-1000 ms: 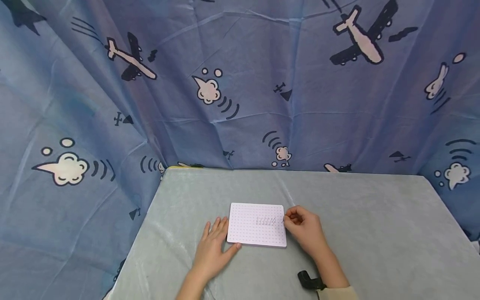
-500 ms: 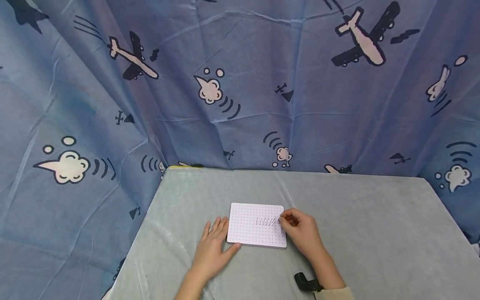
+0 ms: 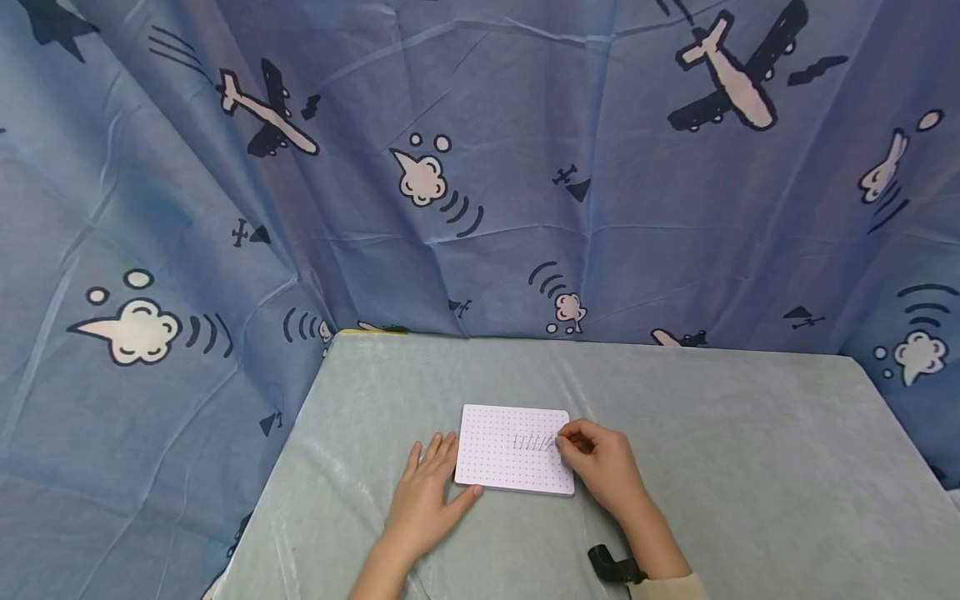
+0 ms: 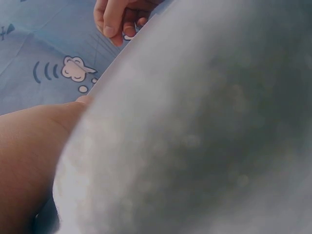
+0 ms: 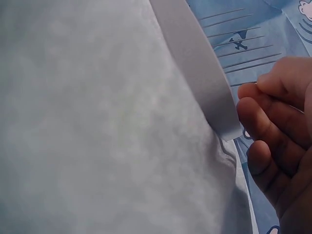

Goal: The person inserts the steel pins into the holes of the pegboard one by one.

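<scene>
A white pegboard [image 3: 487, 458] with a grid of small holes lies on the cloth. A row of several thin metal pins [image 5: 239, 41] stands upright in it, seen side-on in the right wrist view. At the board's right side, my right hand [image 3: 609, 467] pinches one more thin pin [image 5: 237, 85] between thumb and index finger, its lower end at the board's surface. My left hand [image 3: 426, 504] lies flat at the left, fingertips along the board's left edge and thumb at its front edge. In the left wrist view, its forearm side fills the lower left and the board is mostly hidden.
A pale grey-green cloth [image 3: 750, 450] covers the table. Behind and to the left hangs a blue curtain [image 3: 480, 167] printed with planes and clouds. A black wrist-worn device [image 3: 615, 565] sits by the right wrist.
My right hand has shifted left from beyond the board's right edge to over its right part, bringing the pin to the end of the row. The left hand stays in place.
</scene>
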Available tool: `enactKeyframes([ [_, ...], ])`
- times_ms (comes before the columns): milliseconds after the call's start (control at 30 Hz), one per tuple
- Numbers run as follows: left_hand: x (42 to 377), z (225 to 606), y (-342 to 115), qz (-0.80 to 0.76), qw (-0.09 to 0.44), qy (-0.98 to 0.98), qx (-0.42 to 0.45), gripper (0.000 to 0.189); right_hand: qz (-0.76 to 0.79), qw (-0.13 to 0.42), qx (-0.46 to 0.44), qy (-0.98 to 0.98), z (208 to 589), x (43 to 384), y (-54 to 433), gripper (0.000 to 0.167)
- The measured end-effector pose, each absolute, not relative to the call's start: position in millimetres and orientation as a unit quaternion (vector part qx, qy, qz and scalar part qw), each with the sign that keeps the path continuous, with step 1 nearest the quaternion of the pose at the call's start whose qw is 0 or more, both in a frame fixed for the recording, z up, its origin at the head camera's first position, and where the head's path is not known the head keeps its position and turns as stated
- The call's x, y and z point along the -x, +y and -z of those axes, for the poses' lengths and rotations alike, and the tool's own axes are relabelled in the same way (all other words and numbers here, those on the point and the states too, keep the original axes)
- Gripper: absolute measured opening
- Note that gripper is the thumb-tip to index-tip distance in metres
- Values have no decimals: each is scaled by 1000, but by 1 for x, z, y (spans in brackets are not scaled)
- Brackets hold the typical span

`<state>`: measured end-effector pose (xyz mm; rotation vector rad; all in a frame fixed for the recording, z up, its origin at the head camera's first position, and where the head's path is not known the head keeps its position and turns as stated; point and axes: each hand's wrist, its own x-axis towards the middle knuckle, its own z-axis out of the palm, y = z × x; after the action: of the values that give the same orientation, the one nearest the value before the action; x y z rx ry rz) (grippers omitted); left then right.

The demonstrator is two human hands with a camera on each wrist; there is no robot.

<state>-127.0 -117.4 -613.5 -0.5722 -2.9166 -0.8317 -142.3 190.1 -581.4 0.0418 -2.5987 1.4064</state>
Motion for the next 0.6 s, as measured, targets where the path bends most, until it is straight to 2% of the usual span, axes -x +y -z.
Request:
enactKeyframes([
  [600,128,617,-119,262,31,-946,188,88,-439,106,-36,-892,583,145,188,17],
])
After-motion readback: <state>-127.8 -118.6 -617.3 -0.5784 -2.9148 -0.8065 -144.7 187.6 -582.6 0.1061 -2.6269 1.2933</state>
